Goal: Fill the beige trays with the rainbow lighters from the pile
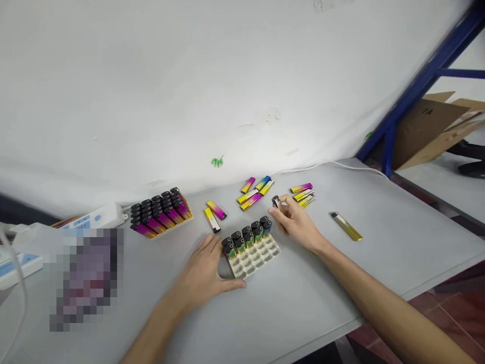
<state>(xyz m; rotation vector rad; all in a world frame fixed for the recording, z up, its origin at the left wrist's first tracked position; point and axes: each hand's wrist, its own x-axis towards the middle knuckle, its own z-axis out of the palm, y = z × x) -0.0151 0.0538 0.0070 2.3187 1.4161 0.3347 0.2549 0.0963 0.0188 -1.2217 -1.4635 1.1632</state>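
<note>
My left hand [206,273] lies at the left side of a cream slotted tray [259,259], thumb spread along its front edge and nothing gripped. Several black-topped lighters with green and blue bodies [249,237] stand upright in the tray's back rows; the front slots are bare. Just right of the tray, my right hand [293,220] pinches a lighter [276,202] by its upper part, its black and silver top showing above the fingers. The rest of that lighter is hidden behind the hand.
A full tray of purple-orange lighters [161,215] stands at the back left, near power strips [91,220]. Loose lighters [252,194] lie toward the wall. One gold lighter [347,226] lies right of my right hand. A blue frame [388,146] and cardboard boxes [428,126] are at the right.
</note>
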